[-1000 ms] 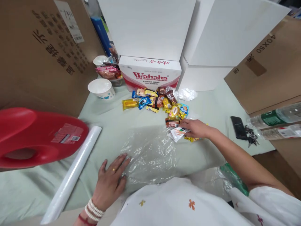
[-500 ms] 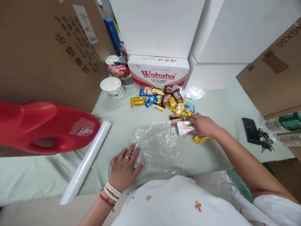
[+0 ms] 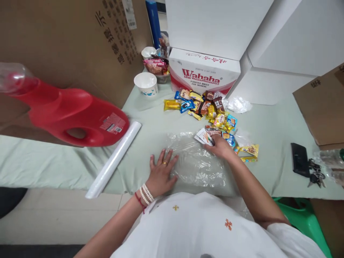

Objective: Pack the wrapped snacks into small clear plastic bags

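A clear plastic bag lies flat on the pale green table in front of me. My left hand rests flat and open on the bag's left edge, fingers spread. My right hand is closed on a white snack packet at the bag's upper right corner. Just behind it lies a pile of wrapped snacks in yellow, blue and brown. A yellow cookie packet lies to the right of my right hand.
A red jug lies on its side at the left beside a white roll. Cardboard boxes, a Wahaha box and white boxes wall the back. A paper cup stands near them. A black phone and keys lie at right.
My right hand has drawn the white packet from beside the snack pile toward the bag's corner. My left hand slid along the bag's left edge. The camera view swung left.
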`<action>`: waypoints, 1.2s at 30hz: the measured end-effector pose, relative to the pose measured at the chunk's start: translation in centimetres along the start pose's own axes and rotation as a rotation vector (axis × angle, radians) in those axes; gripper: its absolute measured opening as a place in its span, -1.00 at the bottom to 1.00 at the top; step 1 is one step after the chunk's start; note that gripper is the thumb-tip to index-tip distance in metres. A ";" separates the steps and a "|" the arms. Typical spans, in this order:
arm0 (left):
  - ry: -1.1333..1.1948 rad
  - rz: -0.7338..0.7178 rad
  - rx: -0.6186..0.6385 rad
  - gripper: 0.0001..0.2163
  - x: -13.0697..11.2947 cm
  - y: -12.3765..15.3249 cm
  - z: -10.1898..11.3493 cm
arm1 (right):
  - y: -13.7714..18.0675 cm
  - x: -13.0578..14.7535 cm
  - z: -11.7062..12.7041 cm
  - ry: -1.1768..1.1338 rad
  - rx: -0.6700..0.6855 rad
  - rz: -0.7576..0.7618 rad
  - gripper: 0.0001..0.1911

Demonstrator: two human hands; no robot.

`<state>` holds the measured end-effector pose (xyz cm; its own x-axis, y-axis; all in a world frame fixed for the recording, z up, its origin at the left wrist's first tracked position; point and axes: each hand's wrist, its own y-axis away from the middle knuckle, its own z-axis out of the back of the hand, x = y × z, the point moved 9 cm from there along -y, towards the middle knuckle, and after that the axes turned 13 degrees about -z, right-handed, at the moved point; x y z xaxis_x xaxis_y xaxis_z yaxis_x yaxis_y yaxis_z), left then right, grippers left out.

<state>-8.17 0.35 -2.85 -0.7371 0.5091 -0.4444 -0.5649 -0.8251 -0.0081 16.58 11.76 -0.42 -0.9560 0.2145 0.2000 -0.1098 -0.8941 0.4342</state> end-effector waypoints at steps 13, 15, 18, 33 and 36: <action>-0.265 -0.119 -0.312 -0.65 -0.2 -0.5 5.1 | 1.4 1.2 3.1 0.004 0.014 0.078 -0.51; -0.226 -0.230 -0.203 -0.46 -0.8 -1.3 3.8 | 3.0 2.1 4.6 0.024 -0.069 0.123 -0.45; -0.137 -0.227 -0.081 -0.34 0.1 -1.6 2.4 | 5.2 3.8 4.7 0.067 -0.085 0.175 -0.45; 0.147 -0.444 -0.075 -0.18 0.6 2.7 3.0 | 11.8 -0.4 -2.4 -0.078 0.015 0.612 -0.32; 0.162 -0.420 -0.014 -0.32 0.8 2.9 2.2 | 13.1 -3.2 -4.4 -0.084 -0.060 0.654 -0.48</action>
<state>-11.25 -1.07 -1.27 -0.3769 0.7565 -0.5345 -0.7970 -0.5589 -0.2290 16.96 -2.39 0.77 -0.8067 -0.3524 0.4744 0.4688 -0.8703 0.1506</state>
